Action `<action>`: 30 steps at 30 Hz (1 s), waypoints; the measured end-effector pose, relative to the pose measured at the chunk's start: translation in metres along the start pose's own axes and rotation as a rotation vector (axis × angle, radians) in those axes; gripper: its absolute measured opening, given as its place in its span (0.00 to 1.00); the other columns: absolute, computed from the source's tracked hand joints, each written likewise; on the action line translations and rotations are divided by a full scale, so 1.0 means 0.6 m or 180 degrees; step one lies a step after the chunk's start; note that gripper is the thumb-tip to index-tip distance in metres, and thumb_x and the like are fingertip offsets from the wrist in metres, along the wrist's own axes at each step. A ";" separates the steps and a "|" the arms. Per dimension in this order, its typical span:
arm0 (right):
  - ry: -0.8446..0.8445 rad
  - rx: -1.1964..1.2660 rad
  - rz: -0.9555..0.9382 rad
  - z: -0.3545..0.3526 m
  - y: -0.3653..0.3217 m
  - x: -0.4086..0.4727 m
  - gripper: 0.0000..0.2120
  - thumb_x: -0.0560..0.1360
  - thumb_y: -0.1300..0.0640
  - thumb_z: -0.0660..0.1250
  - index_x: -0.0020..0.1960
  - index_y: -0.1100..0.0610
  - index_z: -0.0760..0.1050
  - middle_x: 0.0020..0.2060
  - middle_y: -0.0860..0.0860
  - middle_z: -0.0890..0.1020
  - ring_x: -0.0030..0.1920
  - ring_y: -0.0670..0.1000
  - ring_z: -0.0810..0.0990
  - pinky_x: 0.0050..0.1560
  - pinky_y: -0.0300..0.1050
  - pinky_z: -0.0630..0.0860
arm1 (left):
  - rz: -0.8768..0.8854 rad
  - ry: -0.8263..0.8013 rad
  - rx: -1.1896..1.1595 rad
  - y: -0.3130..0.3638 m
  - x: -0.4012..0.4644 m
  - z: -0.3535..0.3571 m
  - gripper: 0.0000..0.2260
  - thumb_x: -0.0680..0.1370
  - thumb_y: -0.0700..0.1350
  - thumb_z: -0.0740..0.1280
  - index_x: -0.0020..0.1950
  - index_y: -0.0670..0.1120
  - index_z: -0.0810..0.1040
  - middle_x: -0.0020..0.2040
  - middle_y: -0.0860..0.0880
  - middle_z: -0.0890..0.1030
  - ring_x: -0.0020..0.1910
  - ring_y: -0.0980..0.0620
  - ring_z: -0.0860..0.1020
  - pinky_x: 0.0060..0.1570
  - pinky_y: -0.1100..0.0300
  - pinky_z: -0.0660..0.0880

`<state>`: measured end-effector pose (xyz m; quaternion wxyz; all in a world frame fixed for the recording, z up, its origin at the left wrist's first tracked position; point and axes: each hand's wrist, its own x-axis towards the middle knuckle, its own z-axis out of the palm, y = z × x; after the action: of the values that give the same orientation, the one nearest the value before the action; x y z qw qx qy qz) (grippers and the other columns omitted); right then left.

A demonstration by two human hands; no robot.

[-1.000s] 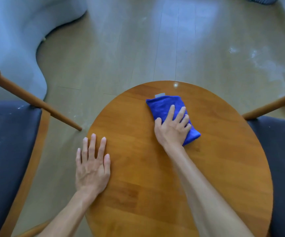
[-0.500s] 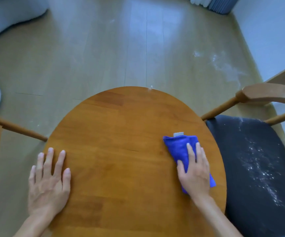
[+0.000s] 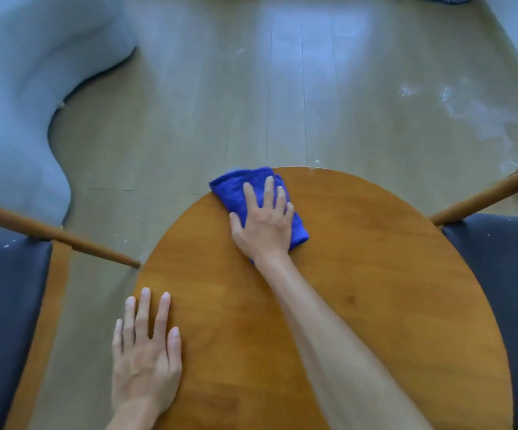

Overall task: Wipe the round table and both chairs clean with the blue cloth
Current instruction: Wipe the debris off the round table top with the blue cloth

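The round wooden table (image 3: 360, 290) fills the lower middle of the head view. A folded blue cloth (image 3: 236, 190) lies at the table's far left rim, partly hanging over the edge. My right hand (image 3: 264, 225) presses flat on the cloth with straight fingers. My left hand (image 3: 146, 355) rests flat on the table's near left edge, fingers spread. One chair with a dark seat (image 3: 0, 321) stands to the left, the other chair (image 3: 512, 274) to the right. White specks dot both seats.
The left chair's wooden armrest (image 3: 53, 234) points at the table's left edge. The right chair's armrest (image 3: 484, 197) reaches toward the right rim. A pale blue curved sofa (image 3: 18, 103) stands at the far left. White dust marks the wooden floor (image 3: 468, 113) at the far right.
My right hand has swept the cloth from the table's near right side across to the far left rim. The camera has swung back left. My left hand stays flat on the table.
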<state>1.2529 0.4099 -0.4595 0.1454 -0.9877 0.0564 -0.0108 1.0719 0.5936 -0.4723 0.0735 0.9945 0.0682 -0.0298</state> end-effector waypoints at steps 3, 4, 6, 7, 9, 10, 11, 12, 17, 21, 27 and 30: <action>-0.0220 0.0131 -0.0782 0.018 -0.066 -0.133 0.31 0.72 0.43 0.62 0.74 0.48 0.63 0.76 0.60 0.56 0.74 0.63 0.58 0.71 0.61 0.57 | 0.0034 0.0058 -0.0315 -0.005 -0.002 -0.005 0.28 0.77 0.54 0.49 0.74 0.42 0.66 0.76 0.41 0.63 0.75 0.41 0.59 0.71 0.43 0.56; -0.0256 0.0203 -0.0976 0.018 -0.061 -0.182 0.31 0.71 0.44 0.62 0.73 0.48 0.64 0.76 0.59 0.58 0.74 0.63 0.58 0.71 0.61 0.58 | 0.0055 0.0129 -0.0507 -0.012 -0.001 -0.001 0.28 0.77 0.54 0.50 0.72 0.41 0.68 0.75 0.41 0.64 0.75 0.41 0.59 0.71 0.44 0.56; -0.0384 0.0352 -0.1292 0.007 -0.016 -0.269 0.30 0.71 0.45 0.62 0.72 0.48 0.64 0.76 0.58 0.58 0.75 0.61 0.57 0.71 0.61 0.58 | 0.0101 0.0250 -0.0827 -0.034 0.004 0.017 0.27 0.76 0.52 0.51 0.71 0.41 0.68 0.76 0.43 0.63 0.76 0.45 0.57 0.73 0.48 0.53; -0.0456 0.0370 -0.1424 -0.005 0.024 -0.299 0.29 0.71 0.45 0.62 0.72 0.47 0.65 0.76 0.57 0.58 0.75 0.60 0.57 0.71 0.61 0.58 | 0.0101 0.0246 -0.0909 -0.046 0.008 0.029 0.25 0.76 0.52 0.51 0.71 0.43 0.67 0.76 0.46 0.62 0.77 0.48 0.55 0.75 0.52 0.51; -0.0521 0.0347 -0.1584 -0.038 0.124 -0.320 0.29 0.72 0.45 0.64 0.72 0.47 0.67 0.76 0.56 0.59 0.75 0.58 0.58 0.71 0.59 0.60 | 0.0065 0.0081 -0.0905 -0.070 0.017 0.051 0.24 0.76 0.53 0.52 0.71 0.49 0.65 0.78 0.52 0.57 0.78 0.54 0.50 0.75 0.60 0.45; -0.0477 0.0296 -0.1510 -0.060 0.176 -0.318 0.28 0.72 0.46 0.65 0.71 0.48 0.68 0.76 0.56 0.61 0.75 0.58 0.60 0.71 0.58 0.61 | 0.0043 -0.0034 -0.0881 -0.081 0.020 0.062 0.25 0.76 0.54 0.52 0.72 0.51 0.64 0.78 0.55 0.55 0.78 0.54 0.49 0.75 0.61 0.44; -0.0378 0.0230 -0.1305 -0.084 0.227 -0.311 0.28 0.72 0.47 0.67 0.71 0.50 0.70 0.75 0.57 0.63 0.74 0.58 0.62 0.70 0.57 0.63 | 0.0021 -0.0139 -0.0869 -0.090 0.024 0.071 0.25 0.76 0.55 0.52 0.72 0.51 0.63 0.78 0.57 0.54 0.78 0.53 0.50 0.76 0.59 0.45; -0.0254 0.0171 -0.0969 -0.106 0.276 -0.303 0.27 0.72 0.49 0.69 0.70 0.51 0.72 0.74 0.58 0.64 0.73 0.59 0.64 0.69 0.58 0.65 | -0.0002 -0.0201 -0.0868 -0.097 0.028 0.077 0.26 0.75 0.56 0.52 0.73 0.51 0.63 0.79 0.57 0.53 0.78 0.52 0.50 0.76 0.55 0.46; 0.0338 0.0057 0.1106 -0.159 0.422 -0.348 0.26 0.74 0.55 0.70 0.71 0.57 0.69 0.74 0.61 0.63 0.72 0.63 0.63 0.68 0.62 0.64 | -0.0079 -0.0245 -0.0822 -0.080 0.024 0.044 0.27 0.74 0.59 0.52 0.72 0.54 0.61 0.78 0.54 0.50 0.77 0.50 0.48 0.75 0.58 0.43; 0.0605 -0.0031 0.2053 -0.119 0.349 -0.467 0.26 0.76 0.51 0.64 0.72 0.56 0.68 0.73 0.62 0.63 0.71 0.65 0.64 0.64 0.64 0.66 | -0.0700 -0.0268 -0.1357 -0.036 -0.015 -0.010 0.26 0.77 0.57 0.59 0.74 0.54 0.59 0.79 0.47 0.50 0.77 0.48 0.47 0.74 0.47 0.51; 0.0425 0.0027 0.2003 -0.040 0.098 -0.568 0.27 0.76 0.47 0.60 0.72 0.56 0.67 0.74 0.62 0.62 0.71 0.65 0.64 0.62 0.63 0.67 | -0.0854 -0.0461 -0.1725 -0.009 -0.041 -0.058 0.28 0.79 0.44 0.63 0.77 0.49 0.57 0.79 0.46 0.48 0.78 0.49 0.48 0.75 0.52 0.49; 0.0171 0.0149 0.1472 -0.007 -0.031 -0.581 0.27 0.75 0.46 0.61 0.72 0.54 0.68 0.74 0.62 0.61 0.72 0.64 0.63 0.66 0.63 0.65 | -0.1016 -0.0457 -0.2130 -0.010 -0.036 -0.070 0.25 0.82 0.46 0.59 0.78 0.50 0.56 0.79 0.48 0.53 0.77 0.51 0.52 0.73 0.56 0.50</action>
<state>0.9084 0.4663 -0.4516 0.1652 -0.9442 0.2849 -0.0048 1.0518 0.6028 -0.4300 0.3933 0.8878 0.2229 -0.0865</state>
